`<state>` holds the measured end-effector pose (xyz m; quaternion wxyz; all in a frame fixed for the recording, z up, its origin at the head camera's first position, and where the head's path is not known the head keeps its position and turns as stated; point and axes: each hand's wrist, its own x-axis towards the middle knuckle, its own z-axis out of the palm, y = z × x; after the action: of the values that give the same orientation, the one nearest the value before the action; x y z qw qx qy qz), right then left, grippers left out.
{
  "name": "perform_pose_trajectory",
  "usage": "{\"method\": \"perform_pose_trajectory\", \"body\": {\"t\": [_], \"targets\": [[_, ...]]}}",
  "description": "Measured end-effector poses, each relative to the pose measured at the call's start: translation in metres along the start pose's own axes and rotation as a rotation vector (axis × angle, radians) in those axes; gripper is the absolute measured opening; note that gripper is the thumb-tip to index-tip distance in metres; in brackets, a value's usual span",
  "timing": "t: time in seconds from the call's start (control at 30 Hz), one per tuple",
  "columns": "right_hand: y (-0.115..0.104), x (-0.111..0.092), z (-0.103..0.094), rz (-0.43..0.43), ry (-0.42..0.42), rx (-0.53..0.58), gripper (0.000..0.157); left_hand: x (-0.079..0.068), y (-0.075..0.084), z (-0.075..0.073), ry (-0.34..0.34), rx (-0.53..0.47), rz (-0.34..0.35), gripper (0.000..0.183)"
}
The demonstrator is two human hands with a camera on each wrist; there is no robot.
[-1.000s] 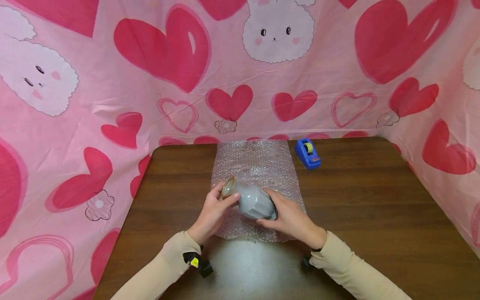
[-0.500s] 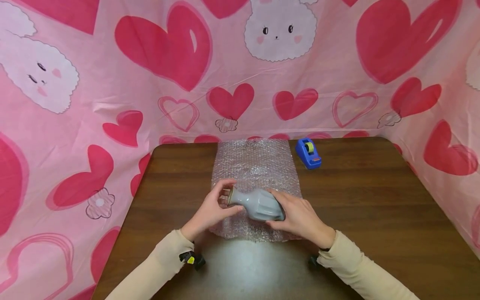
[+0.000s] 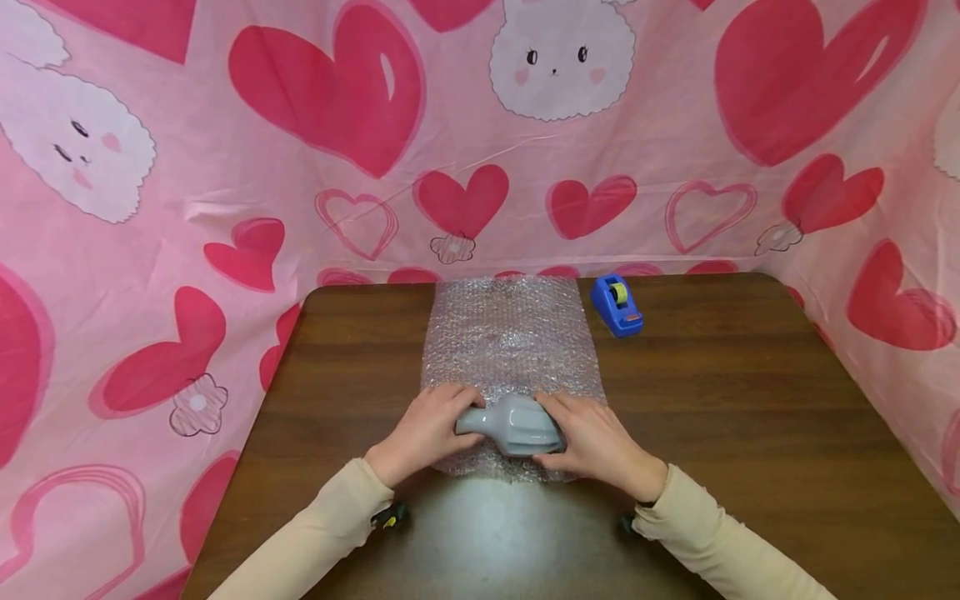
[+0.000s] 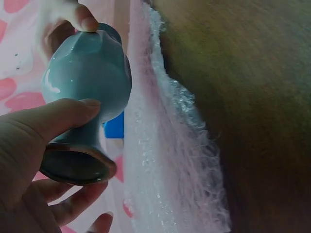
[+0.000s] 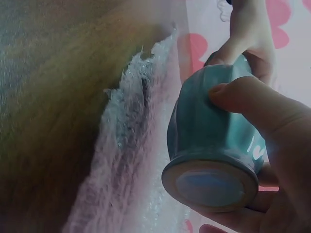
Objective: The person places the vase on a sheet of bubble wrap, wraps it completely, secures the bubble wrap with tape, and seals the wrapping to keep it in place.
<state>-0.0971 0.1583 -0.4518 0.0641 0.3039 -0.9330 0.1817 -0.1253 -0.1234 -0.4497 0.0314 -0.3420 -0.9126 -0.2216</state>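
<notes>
A glazed grey-blue vase (image 3: 521, 427) lies on its side above the near part of a bubble wrap sheet (image 3: 510, 333). My left hand (image 3: 431, 429) grips its narrow neck, thumb on the near side; the brown-edged mouth (image 4: 77, 165) faces that palm in the left wrist view. Around the wider base end, my right hand (image 3: 600, 442) curls with its thumb (image 5: 231, 97) on the faceted body. The round foot (image 5: 211, 184) shows in the right wrist view. Whether the vase touches the wrap cannot be told from the head view.
A blue tape dispenser (image 3: 617, 307) with yellowish tape stands right of the wrap's far end. The brown wooden table (image 3: 720, 400) reaches back to a pink cloth (image 3: 517, 150) printed with hearts and rabbits.
The vase has turned from a slant to lying nearly level across the wrap, and come lower and nearer. The left hand has closed round its neck; the right hand keeps hold of the base end.
</notes>
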Motion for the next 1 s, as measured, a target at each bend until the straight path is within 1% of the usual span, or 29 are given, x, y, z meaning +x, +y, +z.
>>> {"method": "perform_pose_trajectory", "body": {"t": [0.1, 0.27, 0.4, 0.5, 0.63, 0.77, 0.9, 1.0], "targets": [[-0.001, -0.001, 0.004, -0.016, -0.001, -0.006, 0.081, -0.003, -0.001, 0.003, -0.035, 0.041, 0.000, 0.036], [0.000, -0.004, 0.009, -0.040, 0.005, -0.014, 0.082, -0.006, -0.001, 0.007, -0.049, 0.059, 0.011, 0.039], [0.000, -0.004, 0.011, -0.039, -0.013, -0.005, 0.082, -0.007, -0.001, 0.010, -0.076, 0.086, 0.013, 0.042], [0.000, -0.004, 0.013, -0.038, -0.030, -0.001, 0.081, -0.007, 0.001, 0.010, -0.102, 0.090, 0.010, 0.048], [0.000, -0.004, 0.014, -0.033, -0.035, -0.002, 0.081, -0.004, 0.006, 0.011, -0.119, 0.091, 0.013, 0.064], [0.000, -0.004, 0.014, -0.016, -0.056, -0.006, 0.081, -0.001, 0.015, 0.014, -0.120, 0.148, 0.058, 0.079], [-0.001, -0.004, 0.013, 0.005, -0.088, -0.001, 0.082, 0.001, 0.023, 0.018, -0.097, 0.227, 0.114, 0.085], [-0.001, -0.003, 0.013, 0.011, -0.098, -0.003, 0.082, 0.002, 0.026, 0.022, -0.083, 0.271, 0.140, 0.088]]}}
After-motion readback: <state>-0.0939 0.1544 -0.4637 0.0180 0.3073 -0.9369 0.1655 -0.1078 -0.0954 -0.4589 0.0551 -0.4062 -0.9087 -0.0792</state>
